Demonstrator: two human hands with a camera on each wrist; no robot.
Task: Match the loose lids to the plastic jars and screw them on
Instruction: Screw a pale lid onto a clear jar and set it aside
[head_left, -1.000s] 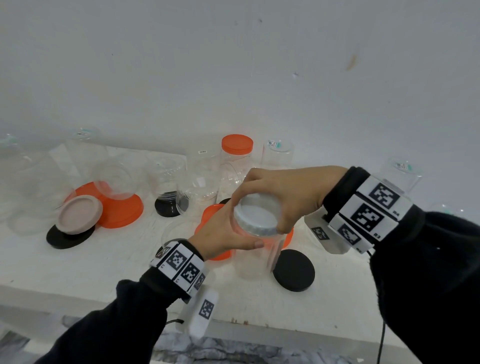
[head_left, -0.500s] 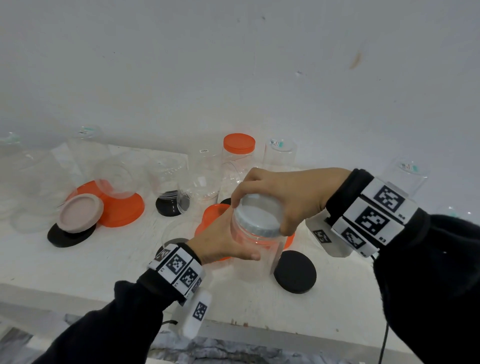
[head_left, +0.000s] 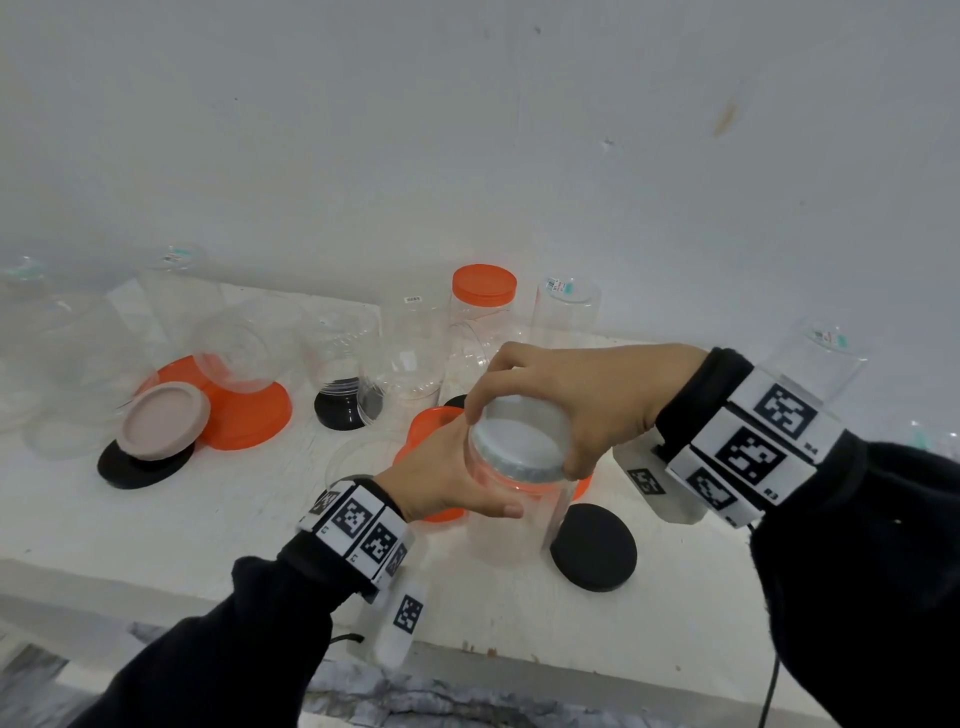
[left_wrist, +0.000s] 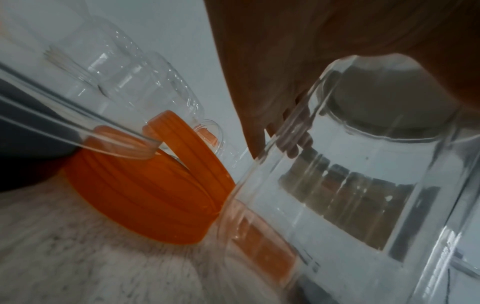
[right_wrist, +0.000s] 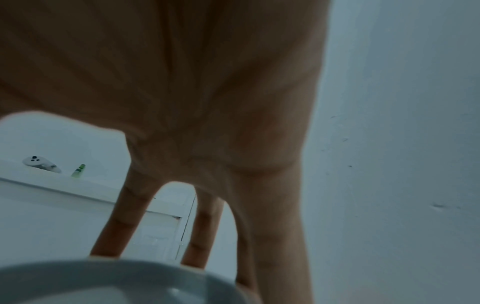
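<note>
You've got nothing readable here: the stickers on the jars beyond your fingers are too small, and your wristband carries only black-and-white coded squares.

Head camera looking forward and down over the white table, left wrist camera low, close against the clear plastic jar, right wrist camera pressed near the grey round lid, all sharing jar and lid.
</note>
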